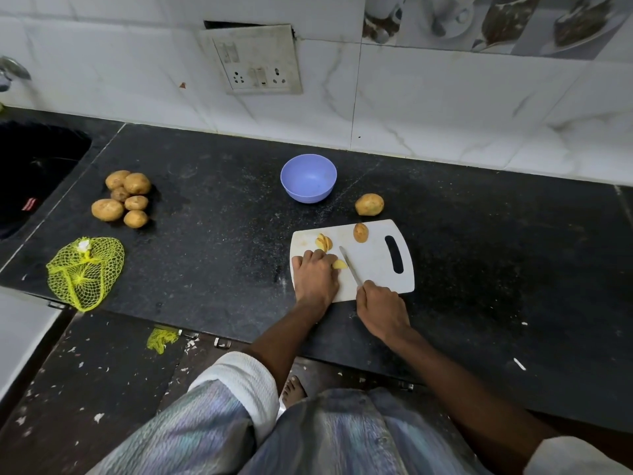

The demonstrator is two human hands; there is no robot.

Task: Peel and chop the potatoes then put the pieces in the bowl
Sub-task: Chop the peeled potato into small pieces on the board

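- Now, on the white board (373, 269), the left hand (315, 276) presses a potato piece (339, 264), fingers curled over it.
- Right hand (381, 308), at the board's near edge, grips a knife (350, 266); the blade lies just right of that piece.
- Cut slices (323, 242) sit at the board's far left, a potato half (360, 232) at its far edge.
- Beyond the board: a blue bowl (308, 178) and a whole potato (369, 204).
- Well left of the board: a potato heap (124, 198) and a yellow net (85, 271).

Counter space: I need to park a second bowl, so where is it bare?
Bare between the potato pile and purple bowl, and right of the cutting board. Crowded on the board's left, by both hands.
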